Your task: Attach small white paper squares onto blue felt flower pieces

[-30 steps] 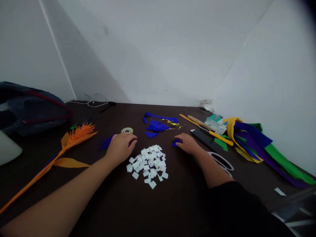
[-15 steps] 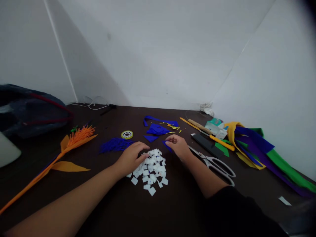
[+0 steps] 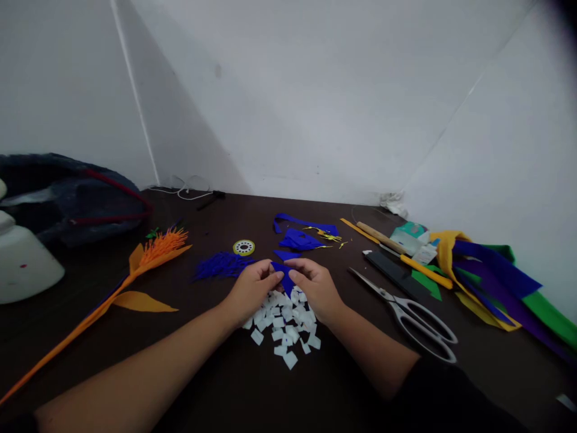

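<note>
Between my two hands is a small blue triangular felt piece (image 3: 287, 281), its point facing down toward me. My left hand (image 3: 256, 287) is closed, pinching the piece's left corner between thumb and fingers. My right hand (image 3: 317, 287) pinches the right corner the same way. Just under and in front of the hands lies a pile of small white squares (image 3: 288, 328). Behind the hands rests another blue felt scrap (image 3: 286, 255). A heap of blue fringed strips (image 3: 219, 265) lies beside my left hand. Large scissors (image 3: 408, 316) lie open to the right of my right hand.
An orange felt flower (image 3: 157, 252), a white bottle (image 3: 27, 264) and a dark bag (image 3: 90, 204) are at left. A yellow tape roll (image 3: 244, 247) and blue scraps (image 3: 301, 239) lie behind. A yellow-handled tool (image 3: 426, 272), black case (image 3: 390, 273) and felt strips (image 3: 496, 276) are at right.
My left hand, open over the white squares before, has closed on the blue felt piece. My right hand has brought that piece leftward to meet it. The view has shifted left.
</note>
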Demonstrator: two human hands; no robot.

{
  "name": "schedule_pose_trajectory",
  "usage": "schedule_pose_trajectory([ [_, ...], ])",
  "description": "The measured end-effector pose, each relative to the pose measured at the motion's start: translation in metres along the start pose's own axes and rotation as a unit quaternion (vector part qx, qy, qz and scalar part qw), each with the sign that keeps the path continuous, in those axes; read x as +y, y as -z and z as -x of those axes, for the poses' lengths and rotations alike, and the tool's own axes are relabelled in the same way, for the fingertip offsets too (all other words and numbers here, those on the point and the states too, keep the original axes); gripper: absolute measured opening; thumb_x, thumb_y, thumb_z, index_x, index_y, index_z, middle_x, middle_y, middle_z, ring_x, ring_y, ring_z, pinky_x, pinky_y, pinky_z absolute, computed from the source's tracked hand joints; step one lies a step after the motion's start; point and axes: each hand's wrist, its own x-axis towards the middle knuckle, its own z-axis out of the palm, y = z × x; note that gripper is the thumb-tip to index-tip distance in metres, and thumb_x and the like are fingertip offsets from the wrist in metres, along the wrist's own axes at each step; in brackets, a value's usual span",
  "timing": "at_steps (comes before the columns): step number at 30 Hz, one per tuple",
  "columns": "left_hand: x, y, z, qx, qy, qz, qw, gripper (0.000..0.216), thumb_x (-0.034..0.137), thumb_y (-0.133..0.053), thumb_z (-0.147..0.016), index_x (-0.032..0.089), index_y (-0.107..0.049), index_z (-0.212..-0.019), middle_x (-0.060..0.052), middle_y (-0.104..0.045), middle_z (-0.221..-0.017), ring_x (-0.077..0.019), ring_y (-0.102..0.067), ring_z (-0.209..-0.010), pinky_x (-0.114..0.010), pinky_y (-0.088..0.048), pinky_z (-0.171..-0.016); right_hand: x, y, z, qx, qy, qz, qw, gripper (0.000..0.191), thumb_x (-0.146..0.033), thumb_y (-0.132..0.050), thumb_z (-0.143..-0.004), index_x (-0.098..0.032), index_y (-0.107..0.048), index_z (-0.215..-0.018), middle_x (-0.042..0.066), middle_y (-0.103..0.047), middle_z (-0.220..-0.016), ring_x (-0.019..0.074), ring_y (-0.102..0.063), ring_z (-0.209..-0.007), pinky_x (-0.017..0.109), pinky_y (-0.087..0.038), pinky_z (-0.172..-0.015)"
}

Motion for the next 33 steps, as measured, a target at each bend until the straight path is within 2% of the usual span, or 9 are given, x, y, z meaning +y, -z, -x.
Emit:
schedule_pose_trajectory([
  [6,0.0003,0.0012,0.0005,-0.017,0.030,0.066,0.997,0.015,0.030,-0.050,-0.074,0.016,-0.047,-0.067,0.002,-0.054,-0.060,-0.0098,-0.049,-0.056,-0.023,-0.040,-0.057,0.0017,0.0066,0.0049,-0.038,-0.032,-0.104,0.993,0.026,-0.023,-0.056,-0.070,-0.024,-0.058,-0.096,0.002,-0.061,-0.091,0.0165,-0.056,-0.082,0.034,-0.044,-0.076],
  [11,-0.0006,0.0020,-0.0008,-0.015,0.021,0.070,0.997,0.012,0.027,-0.049,-0.075,0.016,-0.050,-0.070,0.001,-0.055,-0.061,-0.0104,-0.051,-0.058,-0.025,-0.041,-0.060,0.0028,0.0069,0.0053,-0.033,-0.043,-0.147,0.988,0.025,-0.019,-0.054,-0.069,-0.024,-0.058,-0.094,0.001,-0.060,-0.084,0.0151,-0.057,-0.075,0.035,-0.045,-0.073],
  [15,0.0008,0.0008,-0.0012,-0.014,0.010,0.040,0.999,0.014,0.026,-0.047,-0.075,0.016,-0.050,-0.066,0.001,-0.055,-0.059,-0.0103,-0.051,-0.056,-0.025,-0.041,-0.059,0.0016,0.0071,0.0059,-0.015,-0.032,-0.147,0.989,0.020,-0.018,-0.055,-0.069,-0.022,-0.059,-0.088,0.000,-0.059,-0.077,0.0119,-0.055,-0.066,0.032,-0.045,-0.067],
  [22,0.0017,0.0020,-0.0008,-0.011,-0.020,-0.052,0.998,0.019,0.030,-0.046,-0.076,0.016,-0.049,-0.064,0.001,-0.055,-0.058,-0.0107,-0.050,-0.056,-0.025,-0.040,-0.058,-0.0060,0.0063,0.0049,0.026,-0.028,-0.114,0.993,0.025,-0.018,-0.062,-0.064,-0.021,-0.059,-0.088,0.000,-0.056,-0.076,0.0104,-0.052,-0.068,0.024,-0.042,-0.060],
  [29,0.0026,0.0009,-0.0008,0.000,-0.018,-0.093,0.996,0.021,0.032,-0.046,-0.075,0.017,-0.046,-0.060,0.002,-0.053,-0.055,-0.0097,-0.047,-0.051,-0.023,-0.037,-0.052,-0.0028,0.0062,0.0038,0.032,-0.021,-0.111,0.993,0.024,-0.015,-0.059,-0.065,-0.020,-0.058,-0.088,-0.002,-0.054,-0.070,0.0079,-0.048,-0.060,0.022,-0.040,-0.055],
  [31,-0.0009,0.0015,-0.0024,0.016,-0.019,-0.087,0.996,0.017,0.032,-0.047,-0.074,0.017,-0.046,-0.065,0.002,-0.053,-0.055,-0.0099,-0.047,-0.050,-0.023,-0.037,-0.050,-0.0021,0.0060,0.0039,0.035,-0.028,-0.115,0.992,0.023,-0.015,-0.058,-0.065,-0.020,-0.058,-0.088,-0.002,-0.053,-0.070,0.0078,-0.048,-0.059,0.022,-0.040,-0.055],
  [33,-0.0037,0.0031,-0.0030,0.078,-0.032,-0.099,0.992,0.014,0.032,-0.049,-0.073,0.018,-0.045,-0.070,0.003,-0.051,-0.054,-0.0102,-0.048,-0.049,-0.022,-0.036,-0.049,-0.0017,0.0058,0.0037,0.040,-0.035,-0.116,0.992,0.023,-0.016,-0.058,-0.065,-0.020,-0.058,-0.088,-0.002,-0.054,-0.070,0.0082,-0.049,-0.059,0.023,-0.041,-0.055],
])
